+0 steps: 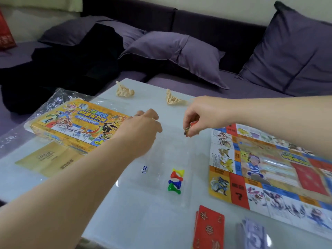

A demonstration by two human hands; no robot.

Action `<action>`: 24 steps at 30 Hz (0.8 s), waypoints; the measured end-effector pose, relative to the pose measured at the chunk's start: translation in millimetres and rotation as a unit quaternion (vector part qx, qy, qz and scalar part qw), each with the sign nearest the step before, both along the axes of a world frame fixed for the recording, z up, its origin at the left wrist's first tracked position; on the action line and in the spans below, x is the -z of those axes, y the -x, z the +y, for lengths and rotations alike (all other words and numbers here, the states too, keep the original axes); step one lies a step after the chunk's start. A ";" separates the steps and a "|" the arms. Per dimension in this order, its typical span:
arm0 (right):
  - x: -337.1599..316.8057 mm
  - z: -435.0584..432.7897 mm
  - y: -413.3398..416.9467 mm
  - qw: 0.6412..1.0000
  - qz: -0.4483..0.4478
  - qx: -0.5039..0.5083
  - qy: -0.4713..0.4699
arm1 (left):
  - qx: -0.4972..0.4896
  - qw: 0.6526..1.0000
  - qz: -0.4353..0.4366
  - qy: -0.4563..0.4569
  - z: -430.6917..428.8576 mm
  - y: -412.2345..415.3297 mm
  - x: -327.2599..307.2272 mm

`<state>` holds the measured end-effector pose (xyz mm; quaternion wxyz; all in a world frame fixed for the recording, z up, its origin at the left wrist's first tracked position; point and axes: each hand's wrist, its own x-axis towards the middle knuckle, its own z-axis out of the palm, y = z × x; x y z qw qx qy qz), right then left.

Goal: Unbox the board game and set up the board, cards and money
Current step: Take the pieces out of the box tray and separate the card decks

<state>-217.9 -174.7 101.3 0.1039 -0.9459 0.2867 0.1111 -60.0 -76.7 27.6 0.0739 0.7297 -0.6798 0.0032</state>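
Midway through setup, the unfolded board (269, 168) lies flat at three o'clock on the table (147, 97), while the yellow game box (79, 124) sits at nine o'clock on its clear wrapping, with a tan leaflet (48, 159) just beside it toward seven o'clock. At the table's centre, four coloured pawns (175, 180) lie bunched together with a white die (144, 169) near them at their nine o'clock. A red card stack (209, 229) and a blue-purple stack (255, 234) rest side by side at five o'clock, just off the board's near edge. The right hand (199, 115) hovers above the table at the board's far left corner, its grip pinching a small bundle (188, 129) too blurred to name. The left hand (143, 126) hangs by the box's right end with fingers curled downward; whether its grip holds anything cannot be told. Two crumpled paper wads (124, 90) lie at twelve o'clock. By the look of it, unboxing and laying the board are done; the stacks appear not yet placed on the board, and no money is plainly sorted.
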 end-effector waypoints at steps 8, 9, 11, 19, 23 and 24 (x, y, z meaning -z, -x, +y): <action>-8.8 85.0 154.5 0.964 -0.040 0.189 -0.181 | 0.115 0.993 0.014 0.028 53.2 88.8 -39.4; -2.0 98.6 172.7 0.958 -0.032 0.207 -0.196 | 0.134 0.990 0.014 0.030 59.7 104.1 -41.2; 13.8 123.7 202.4 0.944 -0.031 0.238 -0.226 | 0.172 0.985 0.013 0.032 73.0 134.4 -41.5; 68.3 176.1 235.1 0.917 -0.140 0.308 -0.209 | 0.220 0.975 -0.022 -0.016 114.3 237.3 -30.3; 71.8 176.2 238.2 0.928 -0.147 0.307 -0.153 | 0.211 0.971 -0.105 -0.050 123.9 267.4 -21.1; 71.7 175.3 239.7 0.929 -0.150 0.305 -0.148 | 0.200 0.972 -0.110 -0.054 124.9 271.6 -17.7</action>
